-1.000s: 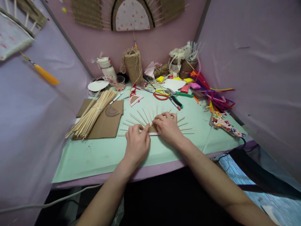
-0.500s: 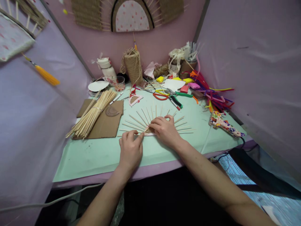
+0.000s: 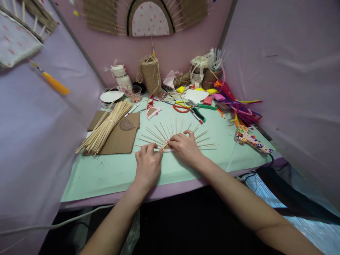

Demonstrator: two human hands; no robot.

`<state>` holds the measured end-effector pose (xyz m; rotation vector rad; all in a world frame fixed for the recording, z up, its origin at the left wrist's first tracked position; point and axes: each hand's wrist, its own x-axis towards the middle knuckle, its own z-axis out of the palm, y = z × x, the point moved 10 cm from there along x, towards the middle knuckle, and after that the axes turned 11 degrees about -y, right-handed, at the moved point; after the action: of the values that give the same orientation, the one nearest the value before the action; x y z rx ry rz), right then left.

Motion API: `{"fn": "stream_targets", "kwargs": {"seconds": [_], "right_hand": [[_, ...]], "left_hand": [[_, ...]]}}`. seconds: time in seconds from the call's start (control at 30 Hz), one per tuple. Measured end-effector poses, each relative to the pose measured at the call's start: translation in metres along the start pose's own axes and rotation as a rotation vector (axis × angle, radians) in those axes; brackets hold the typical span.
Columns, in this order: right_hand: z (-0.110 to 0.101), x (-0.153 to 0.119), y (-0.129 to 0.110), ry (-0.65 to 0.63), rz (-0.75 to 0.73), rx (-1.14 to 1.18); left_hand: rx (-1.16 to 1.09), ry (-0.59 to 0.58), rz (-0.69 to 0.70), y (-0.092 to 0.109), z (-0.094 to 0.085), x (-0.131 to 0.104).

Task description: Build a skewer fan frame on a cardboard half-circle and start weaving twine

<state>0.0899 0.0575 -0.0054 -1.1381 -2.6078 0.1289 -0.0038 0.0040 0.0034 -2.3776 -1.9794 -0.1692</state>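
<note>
A half-circle fan of thin wooden sticks [image 3: 156, 134] lies flat on the table, spreading from a small pink-edged brown base [image 3: 168, 150]. My left hand [image 3: 149, 163] rests at the fan's lower left, fingers curled and thumb tip on a stick by the base. From the right, my right hand [image 3: 186, 148] covers part of the fan. Its fingertips press together on the inner stick ends at the centre, and the palm hides what lies below.
To the left, a bundle of sticks [image 3: 107, 125] lies on cardboard [image 3: 127, 140] beside a protractor [image 3: 128, 124]. Behind the fan are scissors [image 3: 182, 108], green-handled pliers [image 3: 204, 106] and a twine spool [image 3: 150, 76]. A patterned glue gun [image 3: 252, 140] lies at right, near pipe cleaners [image 3: 243, 108].
The view has shifted very slightly. Both hands keep nearly the same places on the fan, and its sticks look unchanged.
</note>
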Motion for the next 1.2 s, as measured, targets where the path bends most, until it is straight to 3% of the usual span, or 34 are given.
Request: {"fn": "stream_targets", "kwargs": {"seconds": [0.47, 0.83, 1.2], "right_hand": [[0.0003, -0.0006, -0.0024, -0.006, 0.016, -0.021], [0.0009, -0.0007, -0.0021, -0.001, 0.013, -0.021], [0.0022, -0.0015, -0.0003, -0.022, 0.013, 0.006]], "left_hand": [[-0.038, -0.014, -0.052, -0.0064, 0.0034, -0.0009], [-0.068, 0.093, -0.039, -0.0035, -0.0049, -0.0064], [-0.103, 0.141, -0.046, -0.0102, 0.0032, -0.0069]]}}
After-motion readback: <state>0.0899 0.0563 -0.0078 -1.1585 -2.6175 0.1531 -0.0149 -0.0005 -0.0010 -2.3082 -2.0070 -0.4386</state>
